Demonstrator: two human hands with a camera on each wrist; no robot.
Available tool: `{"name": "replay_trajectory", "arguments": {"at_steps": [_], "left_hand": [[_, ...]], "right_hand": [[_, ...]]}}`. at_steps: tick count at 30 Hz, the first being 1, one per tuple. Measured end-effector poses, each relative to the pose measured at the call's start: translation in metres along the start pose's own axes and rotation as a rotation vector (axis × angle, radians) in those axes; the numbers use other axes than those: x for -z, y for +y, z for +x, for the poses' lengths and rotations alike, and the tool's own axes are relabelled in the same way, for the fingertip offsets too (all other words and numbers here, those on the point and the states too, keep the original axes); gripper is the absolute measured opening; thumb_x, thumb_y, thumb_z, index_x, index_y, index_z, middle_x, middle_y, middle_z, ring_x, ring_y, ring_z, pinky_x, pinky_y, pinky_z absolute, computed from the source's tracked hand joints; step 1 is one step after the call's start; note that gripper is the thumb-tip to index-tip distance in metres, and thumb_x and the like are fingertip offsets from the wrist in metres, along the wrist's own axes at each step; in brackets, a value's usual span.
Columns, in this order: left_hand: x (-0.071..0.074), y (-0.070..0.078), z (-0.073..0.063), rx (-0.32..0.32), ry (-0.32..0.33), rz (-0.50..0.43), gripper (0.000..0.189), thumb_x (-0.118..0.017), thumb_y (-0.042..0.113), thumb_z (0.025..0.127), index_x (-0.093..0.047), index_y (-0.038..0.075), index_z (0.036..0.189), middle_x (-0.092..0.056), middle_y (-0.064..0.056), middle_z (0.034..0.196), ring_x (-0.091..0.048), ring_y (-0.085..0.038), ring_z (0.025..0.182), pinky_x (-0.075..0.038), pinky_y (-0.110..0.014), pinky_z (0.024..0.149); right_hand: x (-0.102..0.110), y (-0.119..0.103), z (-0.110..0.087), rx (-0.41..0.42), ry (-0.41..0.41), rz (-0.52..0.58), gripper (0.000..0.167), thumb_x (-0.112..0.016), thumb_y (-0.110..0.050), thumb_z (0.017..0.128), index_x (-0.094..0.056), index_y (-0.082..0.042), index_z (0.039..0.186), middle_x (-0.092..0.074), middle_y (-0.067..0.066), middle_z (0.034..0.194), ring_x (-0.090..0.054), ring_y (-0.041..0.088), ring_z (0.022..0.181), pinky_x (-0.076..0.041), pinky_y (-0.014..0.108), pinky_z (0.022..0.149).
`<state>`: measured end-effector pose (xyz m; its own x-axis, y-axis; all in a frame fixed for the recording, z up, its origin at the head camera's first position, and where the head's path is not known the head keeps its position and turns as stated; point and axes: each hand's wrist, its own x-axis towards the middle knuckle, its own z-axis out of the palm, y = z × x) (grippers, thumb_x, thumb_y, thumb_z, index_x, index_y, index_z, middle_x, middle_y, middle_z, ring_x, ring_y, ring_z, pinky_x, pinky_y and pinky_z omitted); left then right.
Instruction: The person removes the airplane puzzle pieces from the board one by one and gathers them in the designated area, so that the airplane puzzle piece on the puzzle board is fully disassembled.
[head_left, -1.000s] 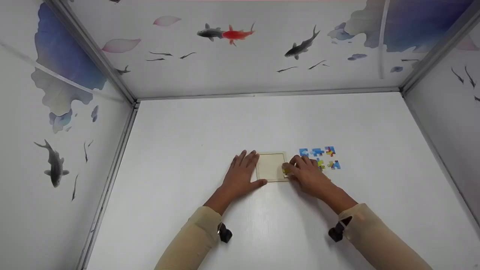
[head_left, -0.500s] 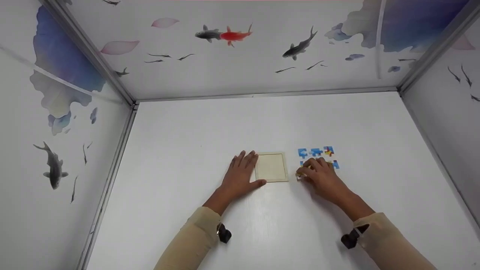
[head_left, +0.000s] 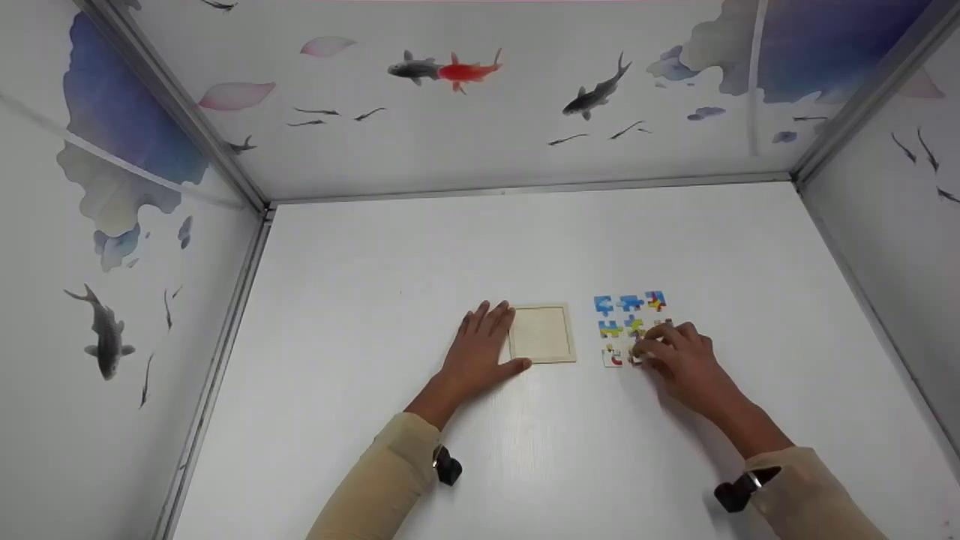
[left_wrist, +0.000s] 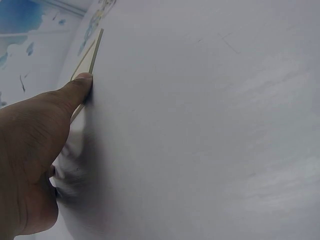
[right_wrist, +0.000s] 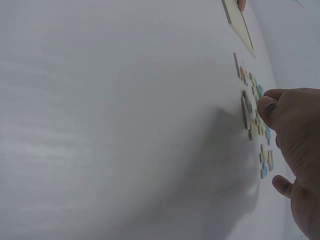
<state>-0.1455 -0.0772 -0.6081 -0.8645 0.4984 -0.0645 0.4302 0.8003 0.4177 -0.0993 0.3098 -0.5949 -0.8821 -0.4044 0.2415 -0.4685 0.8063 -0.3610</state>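
Observation:
The left hand [head_left: 480,349] lies with extended fingers along the left side of a square wooden puzzle tray [head_left: 541,334], its thumb at the near left corner. In the left wrist view that thumb touches the tray's edge. To the right, the right hand [head_left: 686,367] hovers low over the bottom row of jigsaw pieces, thumb and fingertips pinched together on a small puzzle piece [head_left: 637,351] that the fingers mostly hide. Left of those fingertips lies a white and red piece [head_left: 613,358]. Blue pieces [head_left: 630,302] form the far row; blue and yellow pieces [head_left: 610,328] form the middle row.
A white tabletop [head_left: 420,262] carries everything. Pale walls [head_left: 480,142] with printed fish enclose it at the back and both sides. A black wrist camera [head_left: 448,466] sits at the left sleeve, another black camera [head_left: 735,493] at the right.
The right hand has moved rightward from the tray's right edge, past the bottom-left piece, to the bottom row's middle, uncovering pieces behind it. The left hand has stayed by the tray.

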Motion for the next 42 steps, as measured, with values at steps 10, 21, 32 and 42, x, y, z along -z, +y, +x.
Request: {"name": "replay_trajectory", "arguments": {"at_steps": [10, 21, 32, 42], "left_hand": [[-0.005, -0.005, 0.002, -0.014, 0.021, -0.027, 0.098, -0.062, 0.065, 0.105, -0.028, 0.004, 0.174, -0.027, -0.014, 0.181, -0.015, -0.040, 0.169, -0.014, -0.059, 0.135], [-0.003, -0.005, 0.001, 0.007, 0.021, 0.005, 0.098, -0.063, 0.067, 0.104, -0.030, 0.006, 0.174, -0.029, -0.013, 0.180, -0.018, -0.040, 0.168, -0.017, -0.059, 0.135], [-0.003, -0.002, 0.001, 0.000, 0.001, -0.014, 0.098, -0.060, 0.067, 0.106, -0.026, 0.006, 0.175, -0.026, -0.012, 0.181, -0.012, -0.039, 0.170, -0.012, -0.059, 0.136], [-0.005, -0.001, 0.003, -0.007, -0.009, -0.021, 0.098, -0.059, 0.068, 0.107, -0.026, 0.006, 0.175, -0.024, -0.012, 0.182, -0.011, -0.039, 0.170, -0.011, -0.058, 0.136]], "right_hand": [[0.009, 0.013, -0.015, 0.004, 0.080, -0.058, 0.038, -0.090, 0.007, 0.085, -0.080, -0.015, 0.115, -0.072, 0.008, 0.121, -0.056, 0.036, 0.113, -0.041, 0.077, 0.098], [0.009, 0.024, -0.020, -0.057, 0.009, -0.060, 0.033, -0.087, 0.005, 0.089, -0.080, -0.015, 0.114, -0.069, 0.009, 0.123, -0.054, 0.037, 0.115, -0.040, 0.079, 0.099], [0.008, 0.027, -0.026, -0.097, -0.032, -0.051, 0.033, -0.087, 0.003, 0.091, -0.079, -0.015, 0.117, -0.069, 0.009, 0.125, -0.052, 0.036, 0.117, -0.040, 0.075, 0.098], [0.010, 0.028, -0.027, -0.108, -0.038, -0.037, 0.022, -0.087, -0.006, 0.094, -0.082, -0.014, 0.114, -0.068, 0.009, 0.121, -0.053, 0.037, 0.117, -0.041, 0.075, 0.097]]}}
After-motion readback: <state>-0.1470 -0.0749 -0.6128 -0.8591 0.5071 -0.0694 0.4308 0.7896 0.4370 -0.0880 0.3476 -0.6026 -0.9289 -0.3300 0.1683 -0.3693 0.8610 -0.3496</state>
